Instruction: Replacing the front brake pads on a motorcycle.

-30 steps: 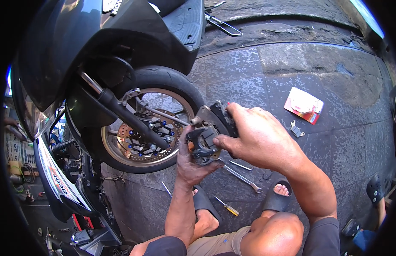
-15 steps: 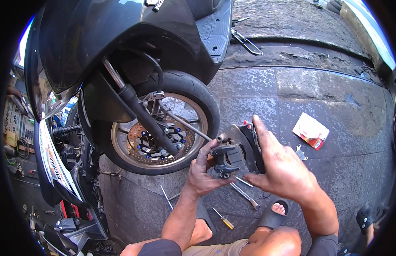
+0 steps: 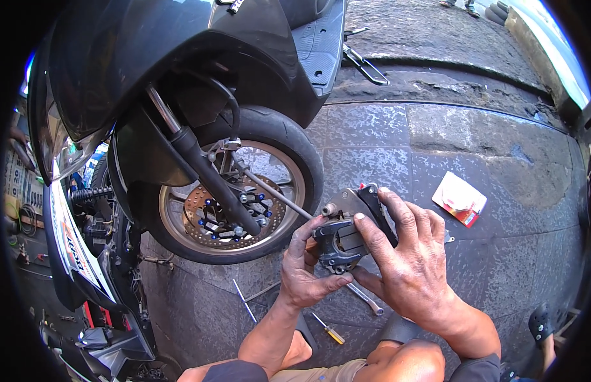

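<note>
A dark brake caliper [image 3: 337, 256] is held in front of me, above the paving. My left hand [image 3: 303, 270] grips its left side, thumb under the lower edge and fingers near the top. My right hand [image 3: 411, 248] is closed round the other side, one finger pressing on the caliper's face and others over the black part behind. A grey metal bracket plate [image 3: 350, 203] sticks up from the caliper's top. From it, a brake hose [image 3: 270, 186] runs up to the motor scooter's fork. The right palm covers part of the caliper.
The scooter's front wheel [image 3: 257, 253] with its drilled brake disc [image 3: 197, 202] stands left. On the paving lie a yellow-handled screwdriver [image 3: 333, 334], a wrench [image 3: 367, 299], a T-handle tool [image 3: 245, 302] and a white-and-red package [image 3: 459, 199]. Another person's dark clog [image 3: 540, 323] shows right.
My right hand has shifted left and closed more round the caliper, one finger now on its face. The left hand keeps its grip. The whole view has shifted slightly.
</note>
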A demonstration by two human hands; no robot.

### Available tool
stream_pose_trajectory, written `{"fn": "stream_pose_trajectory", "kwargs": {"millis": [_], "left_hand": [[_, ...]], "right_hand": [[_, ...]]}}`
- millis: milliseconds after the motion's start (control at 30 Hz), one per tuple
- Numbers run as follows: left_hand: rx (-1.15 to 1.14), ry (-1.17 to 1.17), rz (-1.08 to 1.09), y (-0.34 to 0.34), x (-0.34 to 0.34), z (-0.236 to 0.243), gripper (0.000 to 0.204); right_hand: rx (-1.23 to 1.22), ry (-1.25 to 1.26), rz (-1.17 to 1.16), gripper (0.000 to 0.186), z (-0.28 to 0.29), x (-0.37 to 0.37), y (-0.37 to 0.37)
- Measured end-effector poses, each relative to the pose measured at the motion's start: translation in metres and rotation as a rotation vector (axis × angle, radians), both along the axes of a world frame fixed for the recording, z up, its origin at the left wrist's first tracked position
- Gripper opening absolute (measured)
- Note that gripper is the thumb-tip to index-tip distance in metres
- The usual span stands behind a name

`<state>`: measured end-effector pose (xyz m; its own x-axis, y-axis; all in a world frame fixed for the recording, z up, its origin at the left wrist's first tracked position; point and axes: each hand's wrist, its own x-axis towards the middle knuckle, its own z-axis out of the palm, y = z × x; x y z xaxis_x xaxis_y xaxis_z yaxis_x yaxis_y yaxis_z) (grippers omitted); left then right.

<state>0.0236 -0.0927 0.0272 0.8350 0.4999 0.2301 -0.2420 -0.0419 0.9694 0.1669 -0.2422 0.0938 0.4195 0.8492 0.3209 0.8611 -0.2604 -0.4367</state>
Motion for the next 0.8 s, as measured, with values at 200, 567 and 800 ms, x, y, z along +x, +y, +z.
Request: {"fn": "stream_pose_trajectory", "kwargs": {"millis": [200,567,800], "left_hand": [[-0.089,-0.003,0.034,-0.004,0.003,0.007,0.097],[-0.159,-0.009,0.112,-0.019,0.009,0.017,0.095],[-0.284,-0.032,0.19,-0.026,0.014,0.007,0.096]], "right_hand": [[0.014,0.009,0.007,0.075,0.002,-0.002,0.0],[0.178,-0.117,-0.065,0.051,-0.009,-0.012,-0.002],[0.567,0.477,-0.133,0.019,-0.015,-0.023,-0.028]]}}
